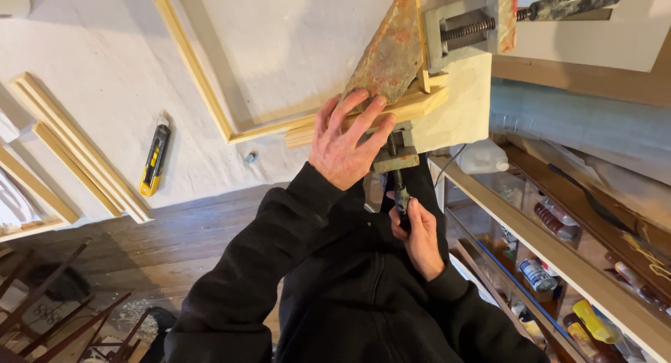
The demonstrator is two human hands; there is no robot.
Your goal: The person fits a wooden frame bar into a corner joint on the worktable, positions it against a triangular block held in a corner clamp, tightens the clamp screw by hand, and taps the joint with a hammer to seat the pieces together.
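A white-covered workbench [91, 62] fills the upper left and centre of the frame, ending at a corner near upper centre-right, with dark wooden floorboards [175, 244] below it.

At that corner sits a rusty metal corner clamp [383, 59], its triangular plate lying over the joint of a pale wooden frame [210, 111] whose two strips meet there. One screw of the clamp [467, 29] runs toward the upper right with a dark handle; another screw [395, 171] hangs down from the bench edge at centre frame.

The left hand [346, 143] lies flat with fingers spread on the frame's corner, fingertips touching the lower edge of the triangular plate and the wooden strip beneath it; it presses down rather than grasping anything. Just below, the right hand [418, 233] is curled around the dark handle at the end of the hanging screw, fingers wrapped tight on it. Both arms wear black sleeves.

Further out, a yellow and black utility knife [154, 159] lies on the bench at left centre, well apart from the hands. A small screw-like piece [250, 157] rests near the frame's lower strip. More wooden strips [77, 150] lie at the far left. On the right, shelves [559, 265] hold bottles and cans, and a white plastic jug [482, 157] stands just under the bench corner.
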